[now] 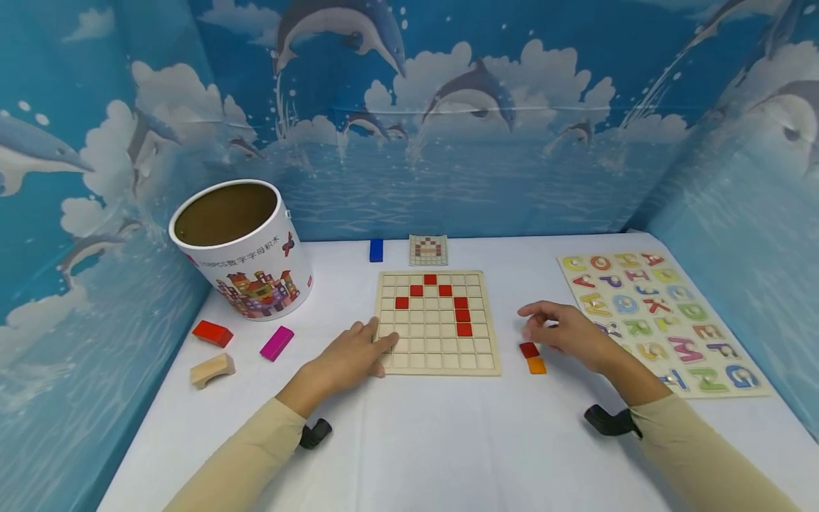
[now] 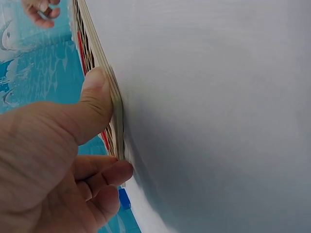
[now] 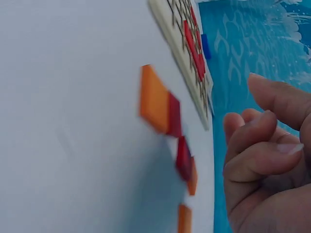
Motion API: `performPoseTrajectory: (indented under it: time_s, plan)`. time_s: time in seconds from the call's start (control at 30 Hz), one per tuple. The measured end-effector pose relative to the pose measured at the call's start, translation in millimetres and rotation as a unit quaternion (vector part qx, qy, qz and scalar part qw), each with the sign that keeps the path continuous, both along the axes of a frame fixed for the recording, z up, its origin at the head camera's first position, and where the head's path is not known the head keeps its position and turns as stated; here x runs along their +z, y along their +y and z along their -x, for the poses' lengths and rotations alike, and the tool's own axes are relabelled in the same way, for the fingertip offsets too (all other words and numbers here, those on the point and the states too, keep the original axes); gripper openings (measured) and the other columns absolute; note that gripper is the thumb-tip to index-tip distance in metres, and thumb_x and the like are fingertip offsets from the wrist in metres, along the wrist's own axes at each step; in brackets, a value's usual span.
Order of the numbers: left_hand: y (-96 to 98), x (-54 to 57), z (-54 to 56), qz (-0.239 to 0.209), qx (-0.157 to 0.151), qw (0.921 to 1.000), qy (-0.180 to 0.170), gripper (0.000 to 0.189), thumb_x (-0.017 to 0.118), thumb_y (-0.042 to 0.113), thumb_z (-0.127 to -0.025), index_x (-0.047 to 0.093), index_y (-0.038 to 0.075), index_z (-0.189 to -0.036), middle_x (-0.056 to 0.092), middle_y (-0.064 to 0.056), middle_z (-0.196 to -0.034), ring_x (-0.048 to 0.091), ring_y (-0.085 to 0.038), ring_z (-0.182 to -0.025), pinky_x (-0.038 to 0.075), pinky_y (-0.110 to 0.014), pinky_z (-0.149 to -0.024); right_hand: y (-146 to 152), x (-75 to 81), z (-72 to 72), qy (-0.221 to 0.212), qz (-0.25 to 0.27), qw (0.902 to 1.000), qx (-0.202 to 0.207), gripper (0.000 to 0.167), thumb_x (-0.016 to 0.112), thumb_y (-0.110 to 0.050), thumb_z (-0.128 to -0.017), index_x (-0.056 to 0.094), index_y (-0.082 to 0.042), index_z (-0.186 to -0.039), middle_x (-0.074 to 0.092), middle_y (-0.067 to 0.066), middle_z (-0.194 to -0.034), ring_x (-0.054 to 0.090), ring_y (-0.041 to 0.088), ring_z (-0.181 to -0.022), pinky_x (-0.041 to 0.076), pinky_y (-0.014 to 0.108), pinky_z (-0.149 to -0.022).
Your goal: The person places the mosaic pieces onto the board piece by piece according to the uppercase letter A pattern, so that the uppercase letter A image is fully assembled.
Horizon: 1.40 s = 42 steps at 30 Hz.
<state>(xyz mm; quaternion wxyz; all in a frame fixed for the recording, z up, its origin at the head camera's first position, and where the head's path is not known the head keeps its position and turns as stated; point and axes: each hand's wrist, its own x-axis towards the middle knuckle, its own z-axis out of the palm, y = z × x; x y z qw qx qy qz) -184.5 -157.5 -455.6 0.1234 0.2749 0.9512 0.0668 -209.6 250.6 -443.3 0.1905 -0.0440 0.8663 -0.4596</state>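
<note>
A pale wooden grid board (image 1: 419, 359) lies mid-table with several red square tiles (image 1: 462, 315) set in it. At its near left corner, my left hand (image 1: 352, 350) grips the edge, thumb (image 2: 95, 85) on the near side and curled fingers at the left side. To the right of the board, my right hand (image 1: 569, 331) hovers above loose tiles. Its fingers are loosely bent, and I see nothing held. Below it lie a red tile (image 1: 529, 349) and an orange tile (image 1: 537, 365); the right wrist view shows several more red and orange tiles (image 3: 154, 102).
A small pattern card (image 1: 428, 250) and a blue block (image 1: 376, 250) lie behind the board. At left are a white bucket (image 1: 256, 274), a red block (image 1: 212, 333), a magenta block (image 1: 277, 343) and a wooden arch (image 1: 212, 370). An alphabet board (image 1: 665, 327) lies at right.
</note>
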Motion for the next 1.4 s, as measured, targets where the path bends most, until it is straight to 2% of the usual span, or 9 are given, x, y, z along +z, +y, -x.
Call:
performPoseTrajectory:
  time_s: [0.07,0.17,0.37,0.53,0.63,0.8,0.97,1.2,1.4]
  plan:
    - [-0.5,0.0,-0.3,0.001,0.0,1.0,0.001,0.068,0.07,0.037,-0.093,0.046,0.021,-0.155,0.033,-0.026,-0.161,0.042,-0.039,-0.139,0.039,-0.05,-0.113,8.6,-1.6,-9.7,-0.011,-0.011,0.9998,-0.011,0.046,0.072,-0.028,-0.096,0.058,-0.01,-0.135,0.056,0.013,-0.106,0.056,0.028,-0.083,0.045,0.03,-0.061]
    - [-0.8,0.3,-1.0,0.001,-0.002,1.0,0.001,0.068,0.07,0.036,-0.093,0.046,0.021,-0.155,0.033,-0.026,-0.161,0.042,-0.039,-0.14,0.039,-0.05,-0.113,16.1,-5.6,-18.5,-0.004,-0.036,0.9989,-0.03,0.044,0.071,-0.026,-0.096,0.058,-0.009,-0.134,0.055,0.012,-0.104,0.056,0.026,-0.08,0.046,0.028,-0.06]
    - [0.2,0.6,-2.1,0.006,-0.001,1.0,0.002,0.068,0.071,0.036,-0.093,0.046,0.021,-0.155,0.033,-0.025,-0.161,0.041,-0.039,-0.141,0.039,-0.049,-0.113,20.1,-17.1,-17.7,0.052,-0.094,0.9934,-0.041,0.036,0.069,-0.019,-0.095,0.06,-0.005,-0.127,0.055,0.009,-0.096,0.055,0.023,-0.079,0.047,0.026,-0.062]
    - [0.6,-0.1,-1.3,0.0,-0.002,1.0,0.0,0.068,0.07,0.036,-0.094,0.045,0.021,-0.156,0.032,-0.026,-0.162,0.041,-0.039,-0.141,0.038,-0.05,-0.113,12.8,-25.0,-11.9,0.113,-0.163,0.9799,-0.021,0.028,0.07,-0.015,-0.093,0.064,-0.003,-0.118,0.062,0.011,-0.099,0.055,0.026,-0.091,0.051,0.038,-0.077]
    - [1.2,0.5,-1.4,-0.004,-0.001,1.0,-0.004,0.069,0.07,0.036,-0.094,0.045,0.021,-0.156,0.031,-0.026,-0.162,0.04,-0.04,-0.141,0.037,-0.05,-0.114,9.5,-24.8,-11.6,0.128,-0.184,0.9744,-0.014,0.026,0.071,-0.013,-0.093,0.066,-0.003,-0.115,0.063,0.015,-0.107,0.055,0.03,-0.097,0.052,0.048,-0.087]
    - [0.8,1.0,-1.1,-0.004,0.001,1.0,-0.007,0.068,0.07,0.036,-0.094,0.045,0.021,-0.156,0.031,-0.026,-0.162,0.041,-0.039,-0.14,0.038,-0.05,-0.114,5.7,-20.6,-10.8,0.113,-0.189,0.9754,-0.014,0.024,0.071,-0.013,-0.092,0.065,-0.004,-0.113,0.06,0.017,-0.111,0.054,0.032,-0.1,0.051,0.051,-0.091]
    - [0.1,2.4,-0.7,-0.004,0.002,1.0,-0.006,0.068,0.071,0.035,-0.094,0.046,0.021,-0.155,0.032,-0.026,-0.161,0.041,-0.038,-0.139,0.038,-0.049,-0.113,3.3,-16.6,-7.8,0.096,-0.198,0.9754,-0.006,0.022,0.072,-0.014,-0.091,0.064,-0.004,-0.109,0.06,0.018,-0.113,0.053,0.032,-0.101,0.051,0.048,-0.088]
    - [2.0,2.5,-1.9,-0.009,-0.006,0.9999,-0.008,0.068,0.071,0.034,-0.094,0.046,0.02,-0.155,0.033,-0.027,-0.16,0.041,-0.04,-0.14,0.038,-0.05,-0.114,5.4,-11.0,-4.9,0.068,-0.213,0.9745,0.022,0.021,0.075,-0.013,-0.089,0.061,-0.004,-0.103,0.062,0.011,-0.098,0.055,0.028,-0.093,0.051,0.037,-0.078]
    - [0.7,3.4,-2.4,0.0,0.002,1.0,-0.009,0.069,0.071,0.036,-0.094,0.045,0.022,-0.156,0.032,-0.025,-0.162,0.041,-0.037,-0.141,0.037,-0.049,-0.115,3.9,-12.0,-1.9,0.066,-0.202,0.9767,0.033,0.024,0.073,-0.01,-0.088,0.061,-0.003,-0.108,0.058,0.008,-0.092,0.054,0.025,-0.088,0.046,0.033,-0.071]
